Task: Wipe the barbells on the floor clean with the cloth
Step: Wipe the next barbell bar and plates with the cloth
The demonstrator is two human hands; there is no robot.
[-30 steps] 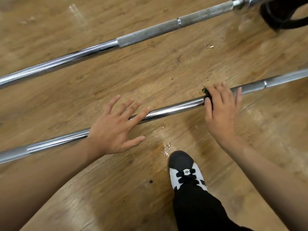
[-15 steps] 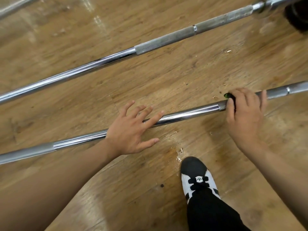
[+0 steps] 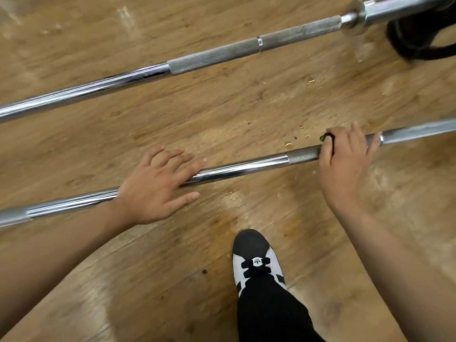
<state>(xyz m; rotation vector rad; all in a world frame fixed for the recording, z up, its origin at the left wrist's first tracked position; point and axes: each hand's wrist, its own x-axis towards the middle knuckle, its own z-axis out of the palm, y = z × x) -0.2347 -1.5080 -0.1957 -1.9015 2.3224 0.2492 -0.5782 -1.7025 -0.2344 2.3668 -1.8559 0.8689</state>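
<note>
Barbells, two of them, lie on the wooden floor (image 3: 222, 107), almost parallel and well apart. The near barbell (image 3: 246, 166) runs from the lower left to the right edge. The far barbell (image 3: 212, 55) lies beyond it, and its collar end is beside a black object (image 3: 419, 43) in the top right corner, which I cannot identify. The left hand (image 3: 153, 191) rests flat on the smooth part of the near barbell, its fingers (image 3: 191, 172) straight and spread. The right hand (image 3: 345, 164) is further right on the rough grip part, with fingers curled over the bar and holding the cloth (image 3: 329, 138) against it. This hand hides most of the cloth; only a dark fold shows at the thumb side. Small crumbs (image 3: 287, 144) lie on the floor just beyond this bar. A black and white shoe (image 3: 254, 257) with a black trouser leg (image 3: 269, 312) stands near the bar, between the two arms.
</note>
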